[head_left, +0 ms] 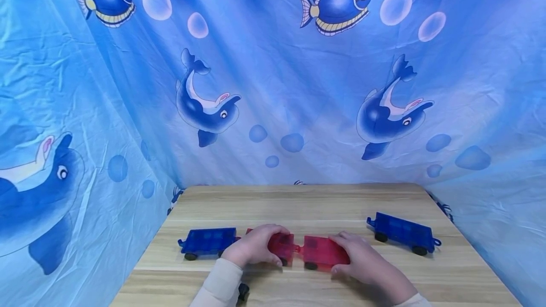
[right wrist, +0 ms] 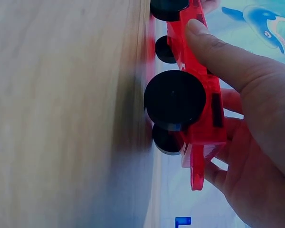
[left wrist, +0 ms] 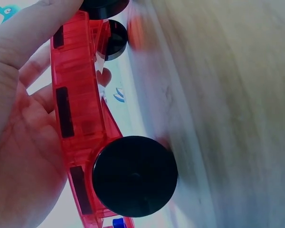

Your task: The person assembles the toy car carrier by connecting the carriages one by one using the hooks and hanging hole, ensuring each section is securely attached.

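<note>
Two see-through red toy train cars with black wheels stand end to end on the table. My left hand (head_left: pixel 256 246) grips the left red car (head_left: pixel 285 244) across its sides. The right red car (head_left: pixel 320 251) is in my right hand (head_left: pixel 367 262), thumb on the near side and fingers behind. Between the cars, their small red couplings (head_left: pixel 297 248) meet; whether they are hooked cannot be told. A blue car (head_left: pixel 210 240) adjoins the left red car's far end, partly behind my hand. In the right wrist view, a red loop (right wrist: pixel 196 171) sticks out of the right car's free end.
Another blue car (head_left: pixel 403 232) stands apart at the right, slightly angled. The wooden table (head_left: pixel 298 203) is bordered by blue curtains (head_left: pixel 273 84) printed with fish and dolphins. A small black object (head_left: pixel 243 292) shows beside the left sleeve.
</note>
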`<state>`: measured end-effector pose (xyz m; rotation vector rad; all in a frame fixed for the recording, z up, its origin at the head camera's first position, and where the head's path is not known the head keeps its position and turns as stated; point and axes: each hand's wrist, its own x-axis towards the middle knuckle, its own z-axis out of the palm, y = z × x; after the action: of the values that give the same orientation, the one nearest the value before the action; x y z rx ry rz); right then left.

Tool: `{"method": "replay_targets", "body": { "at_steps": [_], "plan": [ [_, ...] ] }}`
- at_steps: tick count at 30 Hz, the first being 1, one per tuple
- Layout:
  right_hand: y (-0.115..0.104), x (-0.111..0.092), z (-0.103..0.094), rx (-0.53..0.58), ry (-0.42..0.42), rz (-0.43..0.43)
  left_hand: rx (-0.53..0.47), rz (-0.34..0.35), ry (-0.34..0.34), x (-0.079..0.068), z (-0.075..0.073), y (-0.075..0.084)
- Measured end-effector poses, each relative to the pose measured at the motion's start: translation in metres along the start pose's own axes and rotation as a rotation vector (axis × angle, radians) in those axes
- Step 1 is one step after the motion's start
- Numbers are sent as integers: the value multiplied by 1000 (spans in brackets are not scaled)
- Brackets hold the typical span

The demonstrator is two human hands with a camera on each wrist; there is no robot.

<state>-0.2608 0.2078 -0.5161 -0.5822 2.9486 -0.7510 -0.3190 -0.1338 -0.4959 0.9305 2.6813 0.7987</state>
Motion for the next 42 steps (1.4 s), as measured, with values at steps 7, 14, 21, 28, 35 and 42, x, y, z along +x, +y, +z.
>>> {"method": "replay_targets", "body": {
  "at_steps": [7, 14, 21, 28, 35, 42],
  "plan": [
    [3, -1, -6, 22, 15, 19, 0, 1, 6, -3, -3, -3],
    [16, -5, -20, 41, 118, -4, -2, -19, 17, -4, -3, -10],
    [40, -14, -37, 51, 191, 44, -22, -33, 13, -7, -6, -14],
    [64, -25, -53, 9, 250, 90, -39, -58, 19, -12, -11, -15],
    [94, -37, -63, -23, 338, 106, -36, -44, 16, -15, -15, -17],
    [117, -48, -70, -45, 348, 155, -44, -51, 0, -15, -17, -19]
  ]
}}
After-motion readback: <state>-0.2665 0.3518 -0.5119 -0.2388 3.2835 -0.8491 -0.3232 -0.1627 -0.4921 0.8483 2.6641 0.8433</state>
